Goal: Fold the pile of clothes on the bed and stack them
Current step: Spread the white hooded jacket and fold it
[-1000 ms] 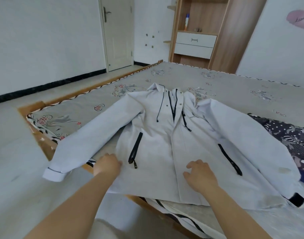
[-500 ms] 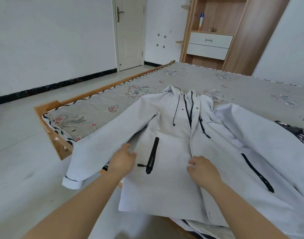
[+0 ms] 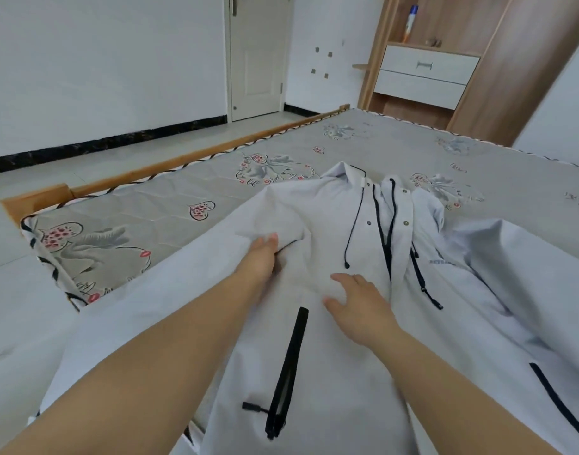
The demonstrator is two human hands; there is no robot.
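Right now the jacket (image 3: 363,323) lies face up and spread across the near corner of the bed (image 3: 183,205), collar pointing away, hem toward the person, its left sleeve trailing over the bed's edge.

Risks, as I judge them: that overhanging sleeve could drag the whole jacket off the mattress if tugged hard, and the smooth cloth may slide under the flat hand, so the fold would come out crooked. The drawcords and unfastened front placket could also bunch up inside the fold.

As for the grip, the left hand (image 3: 260,257) pinches a bunch of cloth near the left shoulder, where sleeve meets body, fingers curled into the gathered fabric and lifting it a little. The right hand (image 3: 357,307) lies flat on the chest panel just above the black pocket zip (image 3: 289,372), fingers spread and relaxed, pressing down and holding nothing.

Beyond the bed stand a white door (image 3: 256,57) and a wooden cabinet (image 3: 426,70) with drawers.
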